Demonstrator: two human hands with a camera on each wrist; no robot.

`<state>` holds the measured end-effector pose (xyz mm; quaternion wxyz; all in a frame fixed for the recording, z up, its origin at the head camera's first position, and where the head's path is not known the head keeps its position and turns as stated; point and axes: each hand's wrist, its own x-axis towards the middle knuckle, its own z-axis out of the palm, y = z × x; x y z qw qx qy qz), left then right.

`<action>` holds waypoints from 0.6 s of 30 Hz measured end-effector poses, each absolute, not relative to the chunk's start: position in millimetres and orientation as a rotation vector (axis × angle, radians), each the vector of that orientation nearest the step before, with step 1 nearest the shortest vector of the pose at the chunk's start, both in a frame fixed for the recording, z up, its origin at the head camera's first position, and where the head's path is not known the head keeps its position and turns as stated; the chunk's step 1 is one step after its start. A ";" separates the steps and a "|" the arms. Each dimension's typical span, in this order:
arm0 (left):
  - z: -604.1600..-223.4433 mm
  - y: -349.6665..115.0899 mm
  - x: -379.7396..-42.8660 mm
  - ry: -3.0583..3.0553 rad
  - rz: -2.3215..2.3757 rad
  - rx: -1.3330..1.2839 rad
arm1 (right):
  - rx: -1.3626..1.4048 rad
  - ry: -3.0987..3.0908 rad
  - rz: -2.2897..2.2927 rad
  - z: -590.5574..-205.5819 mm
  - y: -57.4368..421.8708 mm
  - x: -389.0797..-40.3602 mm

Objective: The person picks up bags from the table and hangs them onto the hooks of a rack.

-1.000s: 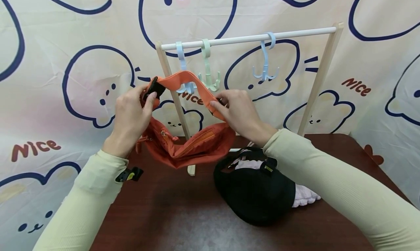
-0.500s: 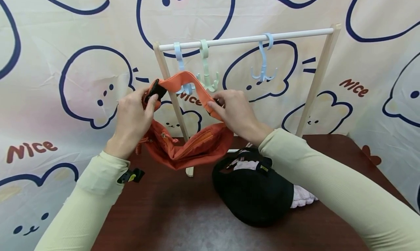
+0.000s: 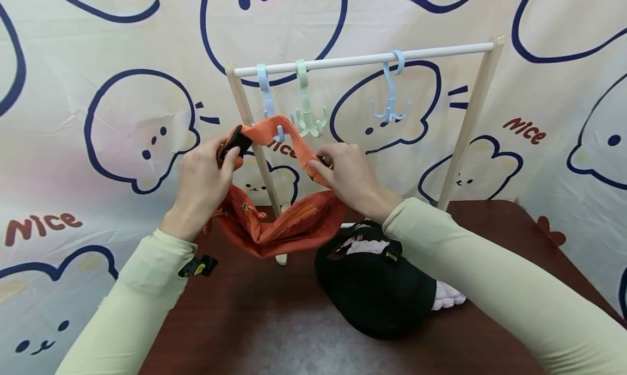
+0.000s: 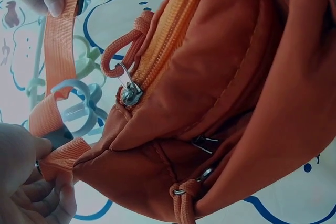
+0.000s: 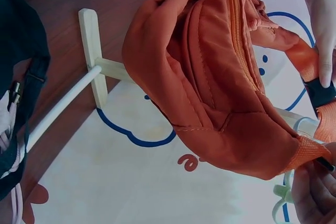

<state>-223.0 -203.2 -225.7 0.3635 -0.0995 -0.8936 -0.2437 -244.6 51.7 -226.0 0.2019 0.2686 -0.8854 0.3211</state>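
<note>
Before the white-railed rack hangs the orange waist bag, its webbing strap pinched at either side by my left hand and right hand. The strap has dipped at the leftmost blue hook; one prong now shows against it, seemingly catching, though I can't tell if it's seated.
</note>
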 end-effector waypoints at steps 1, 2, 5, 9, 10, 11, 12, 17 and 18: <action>-226.3 -202.6 -223.3 -2.300 -0.626 -0.258 | 0.750 -2.472 0.895 -227.3 51.8 -244.9; -226.9 -202.1 -223.9 -2.299 -0.625 -0.262 | 0.753 -2.472 0.895 -228.6 51.8 -245.1; -228.2 -201.1 -225.0 -2.298 -0.623 -0.268 | 0.758 -2.481 0.887 -232.3 52.0 -245.9; -229.9 -200.3 -225.9 -2.298 -0.620 -0.272 | 0.770 -2.488 0.888 -235.9 52.1 -246.2; -230.4 -200.1 -226.3 -2.299 -0.618 -0.273 | 0.773 -2.486 0.890 -236.3 52.0 -246.2; -231.0 -199.9 -226.7 -2.301 -0.620 -0.273 | 0.775 -2.484 0.893 -236.7 51.9 -246.3; -231.6 -199.8 -227.0 -2.304 -0.622 -0.274 | 0.775 -2.485 0.892 -237.0 51.8 -246.2; -235.3 -199.3 -227.9 -2.315 -0.637 -0.278 | 0.768 -2.499 0.883 -238.6 51.4 -245.9; -236.0 -199.3 -228.1 -2.316 -0.640 -0.279 | 0.767 -2.503 0.884 -239.0 51.4 -245.8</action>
